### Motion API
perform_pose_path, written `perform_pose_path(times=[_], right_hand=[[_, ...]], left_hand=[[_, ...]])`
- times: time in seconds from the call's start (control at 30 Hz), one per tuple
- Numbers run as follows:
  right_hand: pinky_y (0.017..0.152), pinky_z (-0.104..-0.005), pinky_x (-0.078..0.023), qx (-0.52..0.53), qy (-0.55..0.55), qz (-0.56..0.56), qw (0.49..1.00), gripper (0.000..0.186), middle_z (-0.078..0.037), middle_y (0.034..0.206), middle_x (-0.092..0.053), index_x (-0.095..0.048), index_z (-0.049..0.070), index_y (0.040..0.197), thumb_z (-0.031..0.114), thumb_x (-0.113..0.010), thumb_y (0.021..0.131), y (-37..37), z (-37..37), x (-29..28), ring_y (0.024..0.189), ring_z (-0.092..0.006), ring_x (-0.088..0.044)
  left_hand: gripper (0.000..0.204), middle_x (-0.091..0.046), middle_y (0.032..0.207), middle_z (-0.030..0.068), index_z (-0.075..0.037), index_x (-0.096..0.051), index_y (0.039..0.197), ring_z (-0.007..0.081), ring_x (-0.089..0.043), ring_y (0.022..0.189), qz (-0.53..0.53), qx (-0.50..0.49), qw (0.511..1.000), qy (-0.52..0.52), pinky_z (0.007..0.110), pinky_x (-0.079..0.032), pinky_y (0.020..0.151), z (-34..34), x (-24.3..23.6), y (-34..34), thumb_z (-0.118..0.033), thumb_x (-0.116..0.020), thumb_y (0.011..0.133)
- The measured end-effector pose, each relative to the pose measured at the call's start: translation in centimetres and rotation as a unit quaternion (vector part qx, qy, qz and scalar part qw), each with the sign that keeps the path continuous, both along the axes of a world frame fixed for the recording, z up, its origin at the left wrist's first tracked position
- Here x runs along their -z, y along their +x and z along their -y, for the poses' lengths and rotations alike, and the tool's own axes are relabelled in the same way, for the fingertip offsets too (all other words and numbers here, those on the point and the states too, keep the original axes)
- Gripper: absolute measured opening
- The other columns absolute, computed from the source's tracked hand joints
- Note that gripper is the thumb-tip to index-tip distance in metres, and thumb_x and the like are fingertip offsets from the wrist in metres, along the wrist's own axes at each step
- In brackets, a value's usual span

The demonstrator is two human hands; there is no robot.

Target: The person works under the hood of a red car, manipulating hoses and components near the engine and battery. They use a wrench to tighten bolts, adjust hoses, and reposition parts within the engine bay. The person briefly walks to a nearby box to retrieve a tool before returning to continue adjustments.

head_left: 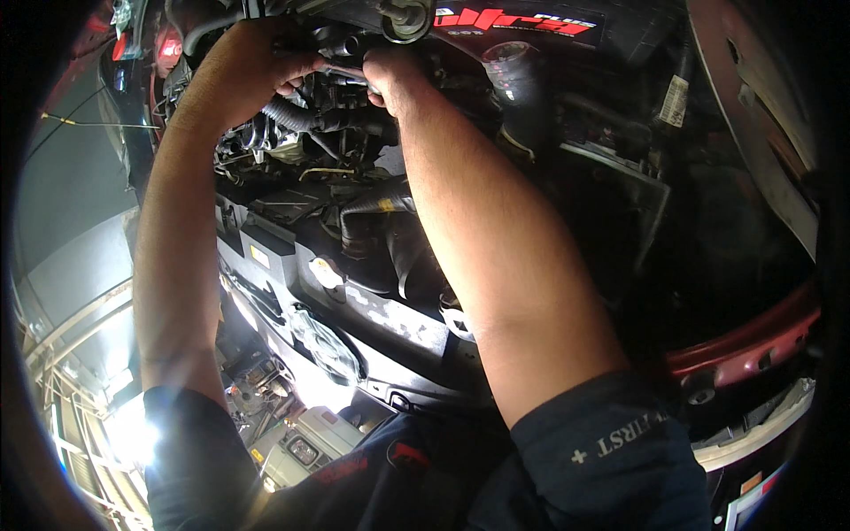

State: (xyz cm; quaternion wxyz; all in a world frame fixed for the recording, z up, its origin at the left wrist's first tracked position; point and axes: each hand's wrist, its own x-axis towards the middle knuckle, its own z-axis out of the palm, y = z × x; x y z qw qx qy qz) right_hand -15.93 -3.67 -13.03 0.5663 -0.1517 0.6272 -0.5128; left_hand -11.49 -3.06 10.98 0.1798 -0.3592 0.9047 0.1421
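Both my arms reach far forward into a car's engine bay. My right hand (pixel 390 78) is closed round the near end of a slim metal tool (pixel 343 73) that looks like a wrench or ratchet handle. The tool points left toward my left hand (pixel 251 71), whose fingers are curled down among the engine parts. Whether those fingers grip the tool's far end or a part under it is hidden. Just below the left hand runs a ribbed black hose (pixel 288 113). Dark pipe openings (pixel 352 44) lie beyond the tool, between the hands.
A wide black tube (pixel 515 88) stands right of my right hand. Nearer me are a bent black hose (pixel 376 205), the front crossmember (pixel 390 314) and a headlight (pixel 323 343). A red body edge (pixel 744 332) borders the right. Bright light glares at lower left.
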Motion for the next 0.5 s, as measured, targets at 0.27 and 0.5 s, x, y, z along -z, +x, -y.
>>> perform_pose_path(times=[0.27, 0.5], right_hand=[[0.102, -0.0448, -0.040, -0.052, -0.030, -0.288, 0.956, 0.041, -0.018, 0.124, -0.063, -0.070, 0.007, 0.113, 0.032, -0.047, 0.090, -0.4, -2.3, -2.1, 0.118, -0.0313, -0.058], [0.106, -0.0458, -0.035, -0.101, -0.012, -0.239, 0.966, 0.049, -0.021, 0.130, -0.059, -0.066, 0.001, 0.116, 0.037, -0.043, 0.092, -1.0, -2.9, -3.1, 0.121, -0.0324, -0.056]], left_hand=[[0.028, -0.071, 0.077, 0.0123, -0.001, -0.066, 0.105, 0.0196, -0.070, 0.066, 0.102, 0.140, 0.983, -0.061, 0.035, -0.057, 0.064, 0.3, 0.7, 1.5, -0.020, -0.071, 0.084], [0.024, -0.070, 0.081, 0.0118, -0.003, -0.066, 0.105, 0.0181, -0.068, 0.065, 0.177, -0.084, 0.981, 0.001, 0.032, -0.057, 0.063, -3.1, -0.4, 0.4, -0.018, -0.069, 0.086]])
